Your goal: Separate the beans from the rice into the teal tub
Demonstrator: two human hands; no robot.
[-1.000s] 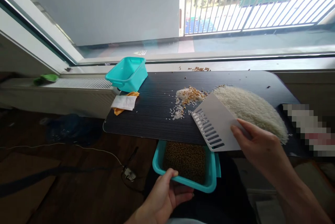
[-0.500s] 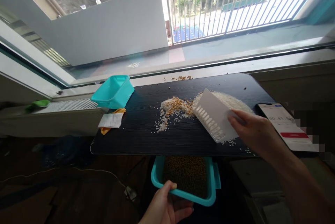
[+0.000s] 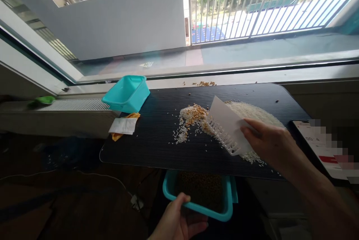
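Note:
My right hand (image 3: 266, 139) grips a white slotted plastic scoop (image 3: 227, 122) by its handle, tilted over the dark table. The scoop's toothed edge is down among the grains, between a heap of white rice (image 3: 259, 114) on its right and a smaller patch of rice mixed with yellow soybeans (image 3: 195, 114) on its left. Below the table's front edge, my left hand (image 3: 185, 219) holds a turquoise plastic basin (image 3: 207, 210) by its near rim, thumb on top and fingers underneath. Shadowed soybeans (image 3: 200, 187) lie inside it; the table edge hides its far side.
A second turquoise basin (image 3: 126, 96) stands at the table's back left corner, with a white tissue packet on orange cloth (image 3: 123, 125) before it. A phone (image 3: 316, 146) lies at the right edge. Loose soybeans (image 3: 206, 83) are on the windowsill. A white cable (image 3: 92, 173) crosses the floor.
The scoop in my right hand has shifted slightly left over the table, toward the mixed patch. The view has turned a little left. My left hand keeps the basin in place.

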